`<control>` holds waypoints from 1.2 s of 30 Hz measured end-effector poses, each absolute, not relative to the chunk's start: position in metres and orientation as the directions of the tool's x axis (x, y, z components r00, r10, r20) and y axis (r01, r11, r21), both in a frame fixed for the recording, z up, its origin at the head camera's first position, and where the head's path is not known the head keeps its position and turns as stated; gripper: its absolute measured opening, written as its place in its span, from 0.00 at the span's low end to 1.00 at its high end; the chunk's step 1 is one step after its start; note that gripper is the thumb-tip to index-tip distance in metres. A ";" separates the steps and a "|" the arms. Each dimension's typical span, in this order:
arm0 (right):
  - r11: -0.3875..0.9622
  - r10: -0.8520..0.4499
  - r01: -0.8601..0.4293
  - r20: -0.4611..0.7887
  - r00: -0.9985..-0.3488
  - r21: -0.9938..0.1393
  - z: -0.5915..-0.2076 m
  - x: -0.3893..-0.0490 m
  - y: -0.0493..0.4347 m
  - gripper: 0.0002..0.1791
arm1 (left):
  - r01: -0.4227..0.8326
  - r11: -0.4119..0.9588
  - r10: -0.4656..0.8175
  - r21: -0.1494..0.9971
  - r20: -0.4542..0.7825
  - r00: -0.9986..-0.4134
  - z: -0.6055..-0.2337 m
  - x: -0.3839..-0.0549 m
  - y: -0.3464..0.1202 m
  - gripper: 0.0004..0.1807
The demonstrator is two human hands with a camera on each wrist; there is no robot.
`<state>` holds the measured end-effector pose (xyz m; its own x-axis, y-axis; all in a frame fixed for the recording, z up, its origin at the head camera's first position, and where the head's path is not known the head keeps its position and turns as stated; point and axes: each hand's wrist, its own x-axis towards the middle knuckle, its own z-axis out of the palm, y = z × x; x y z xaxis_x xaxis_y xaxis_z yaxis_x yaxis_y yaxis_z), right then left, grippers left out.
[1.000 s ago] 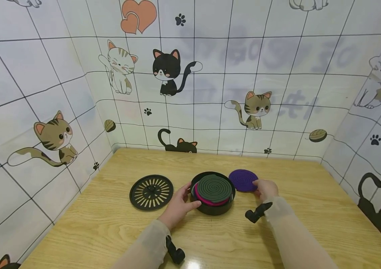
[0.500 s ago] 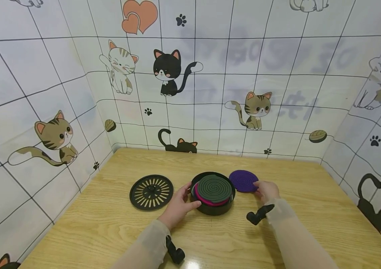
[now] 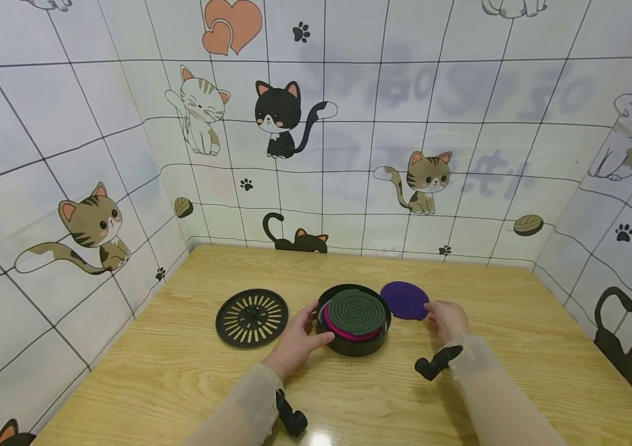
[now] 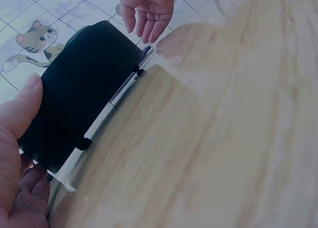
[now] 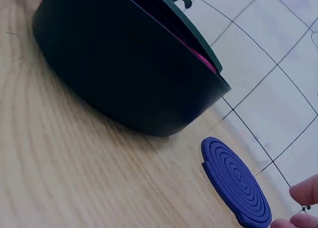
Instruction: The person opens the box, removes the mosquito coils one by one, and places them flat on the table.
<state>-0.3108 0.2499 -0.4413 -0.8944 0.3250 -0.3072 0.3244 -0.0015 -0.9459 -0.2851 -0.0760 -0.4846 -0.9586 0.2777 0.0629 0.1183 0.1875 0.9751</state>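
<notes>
My left hand (image 3: 295, 342) grips the side of a black round box (image 3: 353, 348), thumb at the front, fingers round the left. Stacked in it are spiral mosquito coils, a green coil (image 3: 356, 311) on top and a pink coil (image 3: 338, 333) beneath, rising above the rim. To the right of the box a purple mosquito coil (image 3: 403, 300) lies flat on the table, as the right wrist view also shows. Just right of this coil is my right hand (image 3: 447, 321), its fingers loosely bent with nothing between them; in the right wrist view they stand apart from the coil (image 5: 236, 183).
Left of the box lies a black slotted lid (image 3: 228, 334) with a small knob in its middle. The wooden table (image 3: 360, 402) ends at walls covered in a cat-patterned sheet (image 3: 349, 142) at the back and sides.
My right hand has let go of the purple mosquito coil and drawn back a little to the right. The coil stays flat on the table. My left hand has kept its place on the box.
</notes>
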 end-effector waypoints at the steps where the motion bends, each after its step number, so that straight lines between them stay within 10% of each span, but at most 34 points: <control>1: 0.011 0.311 0.325 -0.306 -0.900 -0.946 -0.440 -0.309 0.250 0.33 | 0.123 0.187 0.279 0.975 0.068 -0.958 -0.485 -0.285 -0.076 0.49; 36: 0.215 0.072 0.084 -0.070 -0.995 -0.973 -0.407 -0.296 0.164 0.25 | 0.117 0.191 0.279 0.975 0.060 -0.958 -0.487 -0.287 -0.076 0.50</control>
